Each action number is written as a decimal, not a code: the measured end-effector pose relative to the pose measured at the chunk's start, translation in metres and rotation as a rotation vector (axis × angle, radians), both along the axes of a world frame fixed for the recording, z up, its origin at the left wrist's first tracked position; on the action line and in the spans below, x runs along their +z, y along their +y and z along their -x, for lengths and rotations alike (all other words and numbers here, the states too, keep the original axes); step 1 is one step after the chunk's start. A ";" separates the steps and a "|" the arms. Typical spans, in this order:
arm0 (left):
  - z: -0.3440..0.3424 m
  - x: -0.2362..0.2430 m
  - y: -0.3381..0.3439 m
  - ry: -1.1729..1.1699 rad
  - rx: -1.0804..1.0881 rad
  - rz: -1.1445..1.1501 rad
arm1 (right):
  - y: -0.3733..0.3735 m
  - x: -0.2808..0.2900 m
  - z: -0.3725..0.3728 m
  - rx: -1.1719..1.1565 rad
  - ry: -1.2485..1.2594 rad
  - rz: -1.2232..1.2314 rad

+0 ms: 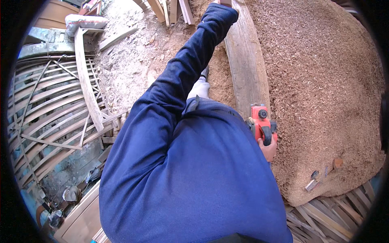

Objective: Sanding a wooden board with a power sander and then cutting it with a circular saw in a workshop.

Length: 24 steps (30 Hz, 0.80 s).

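A long weathered wooden board [246, 65] runs from the top of the view toward me. My right hand [267, 149] is wrapped round the black handle of a red electric planer [257, 117], which is on the board's near part beside my body. My left arm stretches forward to the board's far end; my left hand [223, 3] is at the top edge, mostly out of sight, beside a brown piece of wood, and its fingers are hidden.
A deep heap of shavings [324, 81] lies on the right. A white wooden frame [85, 81] and slatted lumber [48, 105] stand on the left. Short boards [182, 10] lean at the top, and loose strips [324, 218] lie at lower right.
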<state>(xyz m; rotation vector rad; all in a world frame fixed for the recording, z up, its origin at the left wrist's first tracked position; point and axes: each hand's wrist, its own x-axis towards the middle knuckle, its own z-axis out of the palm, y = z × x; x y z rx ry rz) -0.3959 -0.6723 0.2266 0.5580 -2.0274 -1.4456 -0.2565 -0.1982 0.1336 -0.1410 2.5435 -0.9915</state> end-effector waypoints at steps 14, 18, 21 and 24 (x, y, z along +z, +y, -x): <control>-0.019 -0.079 0.052 -0.024 0.046 -0.040 | -0.004 0.010 0.009 0.058 -0.199 -0.073; -0.042 -0.167 0.105 -0.092 0.038 -0.043 | -0.006 0.016 0.009 0.001 -0.072 -0.045; -0.049 -0.226 0.126 -0.337 -0.020 0.045 | -0.010 0.026 0.013 0.093 -0.046 0.014; -0.045 -0.263 0.141 -0.424 -0.036 0.080 | -0.020 0.041 0.020 0.089 -0.111 0.003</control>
